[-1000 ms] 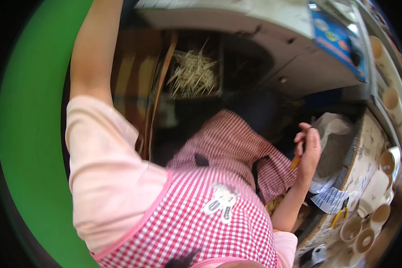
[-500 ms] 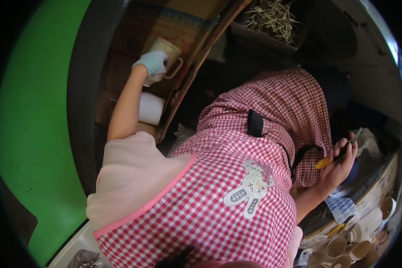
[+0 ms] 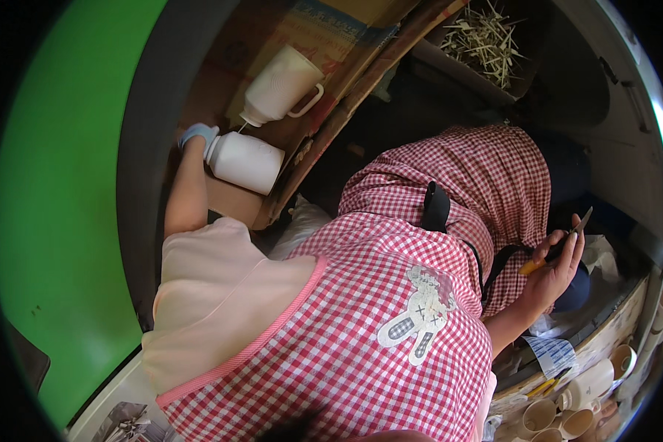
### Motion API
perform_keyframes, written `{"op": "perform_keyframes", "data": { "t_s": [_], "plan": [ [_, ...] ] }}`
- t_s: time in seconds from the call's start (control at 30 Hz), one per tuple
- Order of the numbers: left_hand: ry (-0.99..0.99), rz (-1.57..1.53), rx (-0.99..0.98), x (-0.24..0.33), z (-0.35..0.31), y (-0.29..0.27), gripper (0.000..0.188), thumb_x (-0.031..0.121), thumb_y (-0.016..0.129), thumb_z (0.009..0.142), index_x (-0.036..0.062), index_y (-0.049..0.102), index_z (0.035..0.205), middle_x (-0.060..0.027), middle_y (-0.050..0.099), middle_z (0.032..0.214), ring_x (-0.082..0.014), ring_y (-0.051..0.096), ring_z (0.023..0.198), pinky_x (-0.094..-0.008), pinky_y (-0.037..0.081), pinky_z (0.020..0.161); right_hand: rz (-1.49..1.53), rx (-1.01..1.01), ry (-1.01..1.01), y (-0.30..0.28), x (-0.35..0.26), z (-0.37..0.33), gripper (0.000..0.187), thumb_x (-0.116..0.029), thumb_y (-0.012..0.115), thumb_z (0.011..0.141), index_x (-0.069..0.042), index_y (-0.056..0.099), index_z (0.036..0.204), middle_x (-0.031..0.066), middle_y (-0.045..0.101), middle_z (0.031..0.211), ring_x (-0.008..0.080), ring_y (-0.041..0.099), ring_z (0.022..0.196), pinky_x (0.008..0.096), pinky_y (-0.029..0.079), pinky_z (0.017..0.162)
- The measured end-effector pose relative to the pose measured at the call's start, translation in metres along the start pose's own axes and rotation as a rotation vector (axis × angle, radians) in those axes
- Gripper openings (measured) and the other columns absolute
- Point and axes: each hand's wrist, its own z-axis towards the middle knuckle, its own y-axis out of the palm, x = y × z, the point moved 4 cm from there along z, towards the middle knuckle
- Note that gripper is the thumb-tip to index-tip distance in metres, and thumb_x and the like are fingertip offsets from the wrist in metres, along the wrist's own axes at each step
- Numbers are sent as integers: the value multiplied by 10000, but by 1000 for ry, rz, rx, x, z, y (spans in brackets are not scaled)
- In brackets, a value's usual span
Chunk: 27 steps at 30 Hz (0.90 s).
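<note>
A smooth white mug [image 3: 247, 160] lies on its side in a cardboard box [image 3: 232, 199], near the box's lower edge, its rounded matte wall pale against the brown card. The left hand [image 3: 197, 135], in a light blue glove, is pressed against the mug's end at the box's left side; whether its fingers grip or only touch cannot be told. Just above, a second white mug [image 3: 280, 85] with a looped handle and faintly ribbed wall lies tilted, close to the first.

The right hand [image 3: 556, 269] is curled around a knife [image 3: 560, 245] with an orange handle and a thin grey blade pointing up. A red-and-white checked apron [image 3: 390, 324] fills the middle. Unglazed beige cups [image 3: 567, 420] crowd the lower right corner. Dry straw [image 3: 486, 33] fills a tray at the top.
</note>
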Motion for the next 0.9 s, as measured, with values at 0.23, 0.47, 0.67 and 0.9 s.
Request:
{"op": "perform_keyframes", "data": {
  "t_s": [0.23, 0.47, 0.67, 0.9],
  "plan": [
    [38, -203, 35, 20, -55, -28, 499, 465, 737, 901, 26, 765, 1138, -240, 722, 1204, -393, 704, 1095, -492, 591, 883, -2, -99, -35, -4, 6, 19, 356, -174, 480, 1116, 11, 547, 1413, 59, 624, 841, 80, 511, 552, 194, 403, 475],
    [1156, -32, 461, 181, -359, -184, 178, 174, 751, 824, 32, 777, 928, -157, 730, 1142, -331, 706, 1048, -402, 564, 907, 148, 23, 142, 3, 5, 27, 225, -221, 585, 1076, -5, 643, 1046, 0, 549, 713, 40, 411, 515, 186, 293, 470],
    [2241, -531, 61, 252, -524, -294, 231, 69, 854, 730, -76, 724, 855, -190, 723, 1125, -419, 671, 1163, -563, 482, 1058, -23, -456, -27, 45, -38, 11, 365, -232, 719, 958, -16, 707, 1252, -56, 591, 812, 13, 474, 627, 185, 325, 532],
    [1991, -807, -467, 393, -519, -250, 216, 135, 818, 772, -39, 690, 787, -173, 716, 1132, -229, 655, 1031, -370, 497, 954, 202, -402, -1, -4, -59, -44, 307, -151, 731, 958, 32, 732, 1205, 89, 771, 992, 140, 702, 898, 288, 553, 852]
  ]
}}
